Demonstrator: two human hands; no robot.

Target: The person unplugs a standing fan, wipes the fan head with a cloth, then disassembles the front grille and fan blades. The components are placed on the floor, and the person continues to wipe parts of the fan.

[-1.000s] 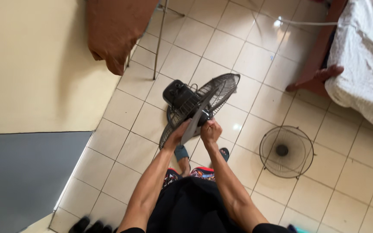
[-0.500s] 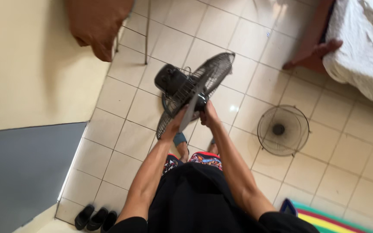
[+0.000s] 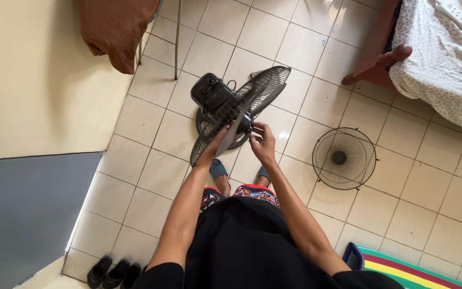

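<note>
Left hand (image 3: 216,145) fingers grip fan blade (image 3: 235,131) edge; right hand (image 3: 263,143) fingers half-curled at hub, grip unclear; open tile around.

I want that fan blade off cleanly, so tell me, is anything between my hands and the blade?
Nothing visible. The left hand is already on the grey blade, and the right hand is at its hub. The front grille lies apart on the floor.

Open tile floor (image 3: 151,160) lies left of the fan (image 3: 231,115), out to the cream wall (image 3: 33,80). Right-center is blocked by the detached front grille (image 3: 344,158) lying flat; upper right by the bed (image 3: 445,59) and its wooden leg (image 3: 378,64). Upper left: hanging brown cloth (image 3: 116,29) and a thin metal leg (image 3: 177,40); sandals (image 3: 114,272) at bottom left, striped mat (image 3: 413,270) at bottom right.
</note>
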